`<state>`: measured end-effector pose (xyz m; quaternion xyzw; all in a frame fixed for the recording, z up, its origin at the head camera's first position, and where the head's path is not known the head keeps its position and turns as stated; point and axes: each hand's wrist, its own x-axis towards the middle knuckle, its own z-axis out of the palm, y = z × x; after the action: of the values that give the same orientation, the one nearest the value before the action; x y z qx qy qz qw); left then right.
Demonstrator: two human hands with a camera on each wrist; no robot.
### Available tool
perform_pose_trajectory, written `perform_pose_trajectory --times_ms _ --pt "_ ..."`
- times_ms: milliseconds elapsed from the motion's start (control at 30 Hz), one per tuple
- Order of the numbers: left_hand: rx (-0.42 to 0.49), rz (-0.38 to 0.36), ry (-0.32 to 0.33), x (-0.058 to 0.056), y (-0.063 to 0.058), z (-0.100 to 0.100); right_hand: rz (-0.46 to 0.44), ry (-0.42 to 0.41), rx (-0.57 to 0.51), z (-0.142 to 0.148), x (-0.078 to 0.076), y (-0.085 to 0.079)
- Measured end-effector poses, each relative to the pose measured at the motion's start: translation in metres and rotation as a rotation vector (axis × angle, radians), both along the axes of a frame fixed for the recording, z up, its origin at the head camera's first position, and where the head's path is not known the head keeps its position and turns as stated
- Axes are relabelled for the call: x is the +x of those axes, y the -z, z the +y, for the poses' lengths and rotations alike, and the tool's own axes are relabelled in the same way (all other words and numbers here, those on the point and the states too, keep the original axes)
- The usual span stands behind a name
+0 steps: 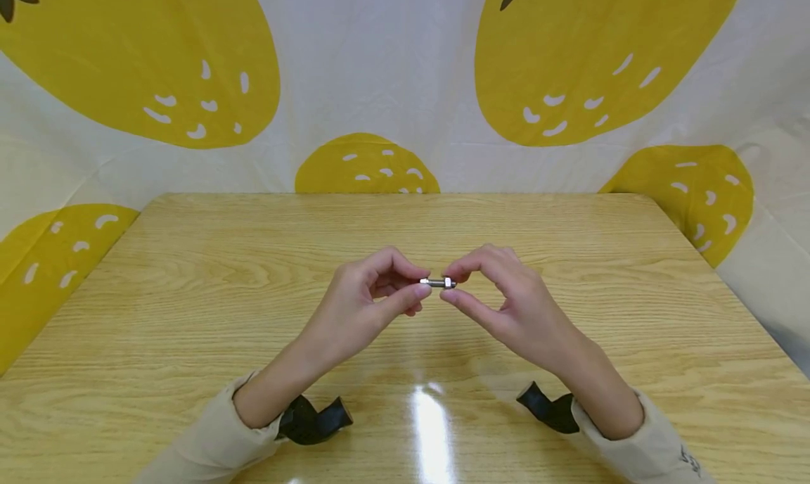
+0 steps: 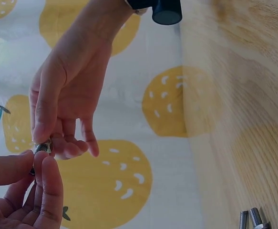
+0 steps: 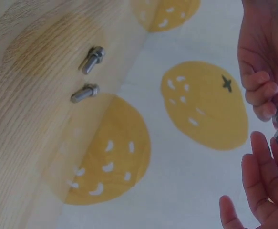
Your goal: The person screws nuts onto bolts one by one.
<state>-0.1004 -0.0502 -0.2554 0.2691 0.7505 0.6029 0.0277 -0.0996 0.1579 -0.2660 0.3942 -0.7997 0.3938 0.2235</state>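
Note:
A small silver bolt [image 1: 435, 283] is held level above the table between both hands. My left hand [image 1: 361, 302] pinches its left end between thumb and index finger. A hex nut [image 1: 448, 283] sits on the bolt's right part, with a little of the end showing beyond it. The thumb and index finger of my right hand [image 1: 522, 311] pinch about this nut from below and above. In the right wrist view, the other right-hand fingers [image 3: 255, 186] stand loosely extended. Fingers partly hide the bolt in both wrist views.
Two more metal bolts lie on the wooden table [image 1: 253, 259], one upper bolt [image 3: 93, 59] and one lower bolt [image 3: 85, 93] in the right wrist view. A white curtain [image 1: 380, 62] with yellow fruit prints hangs behind the table. Black wrist mounts [image 1: 316, 419] stick out from both sleeves.

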Motion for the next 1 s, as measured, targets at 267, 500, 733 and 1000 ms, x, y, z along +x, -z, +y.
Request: perform_pose_trajectory --times_ms 267,500,733,1000 --pt "0.006 0.008 0.005 0.0001 0.0002 -0.0003 -0.04 0.044 0.008 -0.0032 -0.0006 0.0051" --pt "0.012 0.034 0.012 0.0006 0.0008 0.0014 -0.137 0.086 0.072 -0.004 -0.0003 0.0057" --pt "-0.001 0.015 0.006 0.0004 -0.0004 0.0007 -0.202 0.101 0.096 0.0015 0.0041 -0.0001" --pt "0.005 -0.003 -0.001 0.0006 -0.0012 -0.0006 -0.056 0.046 0.038 0.0009 0.001 -0.0001"
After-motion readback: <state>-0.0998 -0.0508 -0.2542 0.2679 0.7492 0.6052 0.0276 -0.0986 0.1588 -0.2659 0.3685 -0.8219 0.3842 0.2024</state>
